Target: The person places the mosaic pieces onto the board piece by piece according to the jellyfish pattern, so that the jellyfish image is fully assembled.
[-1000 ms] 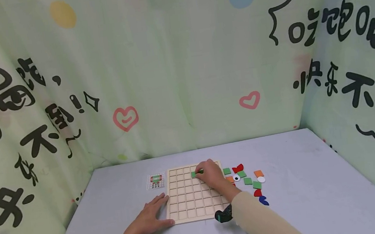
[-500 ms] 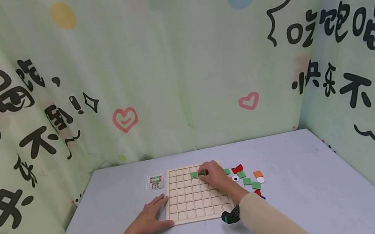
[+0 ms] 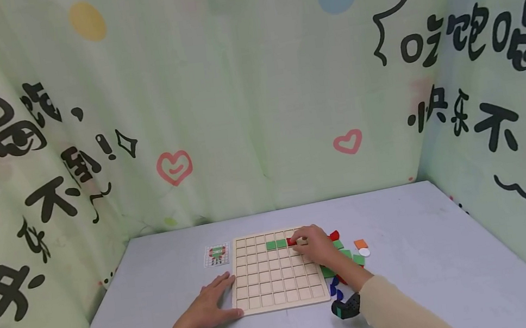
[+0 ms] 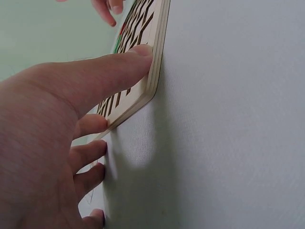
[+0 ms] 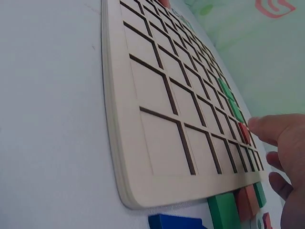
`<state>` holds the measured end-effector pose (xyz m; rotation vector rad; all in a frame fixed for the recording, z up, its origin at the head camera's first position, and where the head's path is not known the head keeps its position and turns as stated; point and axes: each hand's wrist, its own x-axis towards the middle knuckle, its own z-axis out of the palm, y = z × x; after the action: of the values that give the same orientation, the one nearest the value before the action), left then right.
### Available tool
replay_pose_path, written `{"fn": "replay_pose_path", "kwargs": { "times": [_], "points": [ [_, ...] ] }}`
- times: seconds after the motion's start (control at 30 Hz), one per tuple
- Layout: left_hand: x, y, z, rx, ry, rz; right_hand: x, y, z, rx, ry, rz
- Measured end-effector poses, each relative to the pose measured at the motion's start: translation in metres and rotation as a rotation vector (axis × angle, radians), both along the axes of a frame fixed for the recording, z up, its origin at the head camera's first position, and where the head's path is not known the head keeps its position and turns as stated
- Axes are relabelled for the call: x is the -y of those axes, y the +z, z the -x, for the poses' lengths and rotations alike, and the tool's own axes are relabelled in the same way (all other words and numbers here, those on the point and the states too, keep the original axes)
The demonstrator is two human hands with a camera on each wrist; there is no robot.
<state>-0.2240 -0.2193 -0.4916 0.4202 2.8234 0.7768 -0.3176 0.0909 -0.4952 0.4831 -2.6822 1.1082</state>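
A square wooden grid board (image 3: 263,268) lies on the table. Two green square tiles (image 3: 275,244) sit side by side in its second row from the back. Just right of them is a red piece (image 5: 244,132) at a cell of that row; my right hand (image 3: 314,245) pinches it between thumb and finger, the other fingers bent. My left hand (image 3: 211,304) is spread at the board's near left corner. Its thumb (image 4: 128,64) rests on the board's rim, and a fingertip touches the side edge.
Left of the board lies a small card (image 3: 216,254) with a gridded figure picture. Right of it lie loose green tiles (image 3: 358,259), an orange tile (image 3: 360,244), a white disc (image 3: 365,252), red pieces and blue pieces (image 3: 336,289), partly hidden under the right arm.
My right hand has moved right along the row, leaving a second green tile beside the first. A red piece now shows at its fingertips. The left hand has stayed in place.
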Motion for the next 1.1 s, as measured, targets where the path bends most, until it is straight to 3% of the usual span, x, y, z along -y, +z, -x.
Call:
{"fn": "replay_pose_path", "kwargs": {
  "times": [0.37,0.77,1.1],
  "points": [
    [0.001,-0.001,-0.001,0.006,0.005,-0.009,-0.023,0.009,-0.011,0.096,-0.046,0.003],
    [0.0,0.0,-0.001,0.003,0.007,-0.005,-0.051,0.007,-0.02,0.047,-0.065,-0.043],
    [0.0,0.0,0.0,0.01,0.004,-0.008,-0.066,0.005,-0.03,0.071,-0.152,-0.107]
  ]
}}
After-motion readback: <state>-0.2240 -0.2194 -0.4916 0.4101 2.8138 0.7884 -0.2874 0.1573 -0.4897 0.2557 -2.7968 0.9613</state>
